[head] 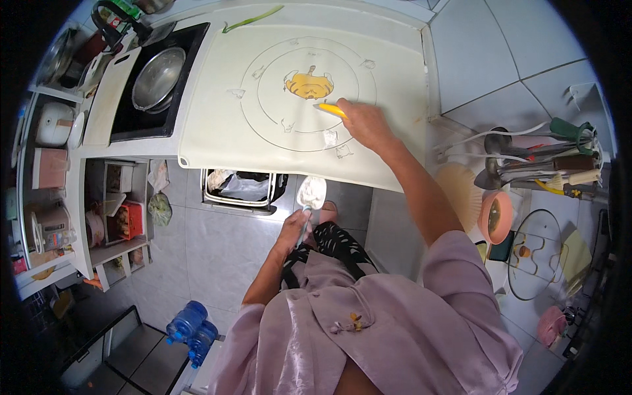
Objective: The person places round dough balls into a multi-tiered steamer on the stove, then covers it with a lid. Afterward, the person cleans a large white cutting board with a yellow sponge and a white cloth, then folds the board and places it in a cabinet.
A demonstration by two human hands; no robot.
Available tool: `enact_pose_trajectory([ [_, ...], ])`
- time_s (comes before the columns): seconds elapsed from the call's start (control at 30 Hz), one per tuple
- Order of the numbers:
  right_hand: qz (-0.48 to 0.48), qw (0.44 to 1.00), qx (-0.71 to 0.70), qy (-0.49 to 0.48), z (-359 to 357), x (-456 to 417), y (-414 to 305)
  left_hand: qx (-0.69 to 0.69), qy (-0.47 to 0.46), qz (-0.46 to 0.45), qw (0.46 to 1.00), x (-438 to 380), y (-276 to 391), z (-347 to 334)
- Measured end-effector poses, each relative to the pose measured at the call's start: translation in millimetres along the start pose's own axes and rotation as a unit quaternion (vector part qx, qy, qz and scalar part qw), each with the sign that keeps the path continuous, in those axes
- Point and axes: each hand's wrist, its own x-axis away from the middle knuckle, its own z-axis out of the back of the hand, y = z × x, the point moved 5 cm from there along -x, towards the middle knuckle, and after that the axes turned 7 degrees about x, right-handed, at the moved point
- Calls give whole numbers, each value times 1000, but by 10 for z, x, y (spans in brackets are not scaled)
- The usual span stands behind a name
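Note:
My left hand (pixel 293 228) grips the handle of a scoop (pixel 311 192) that holds white powder, in front of the counter's near edge. Over the pale printed mat (pixel 212 123), my right hand (pixel 364 123) holds a yellow-handled tool (pixel 332 109), perhaps a small knife or peeler, with its tip near the orange cartoon figure. A small white patch (pixel 330 138), possibly powder, lies on the mat just left of my right wrist. A green onion stalk (pixel 254 19) rests at the mat's far edge.
A metal bowl (pixel 159 79) sits in the black sink at the left, beside a cutting board (pixel 109 98). Below the counter stands an open bin (pixel 239 190). Hanging utensils (pixel 538 153), a pink bowl (pixel 495 217) and a glass lid (pixel 534 254) are at the right. Blue water bottles (pixel 190 323) stand lower left.

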Motion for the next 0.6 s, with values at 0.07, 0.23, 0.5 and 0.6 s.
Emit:
enact_pose_trajectory([
  [0.07,-5,1000,9,-2,22,-5,-11,19,-16,-12,1000,-164,1,-47],
  [0.23,-25,999,19,-17,1,5,3,29,-80,-52,995,-174,210,-196],
  [0.5,34,999,18,-9,26,174,-200,34,-73,-49,996,139,194,-214],
  [0.6,59,998,-2,-31,68,284,-312,34,-61,-60,996,186,284,-269],
])
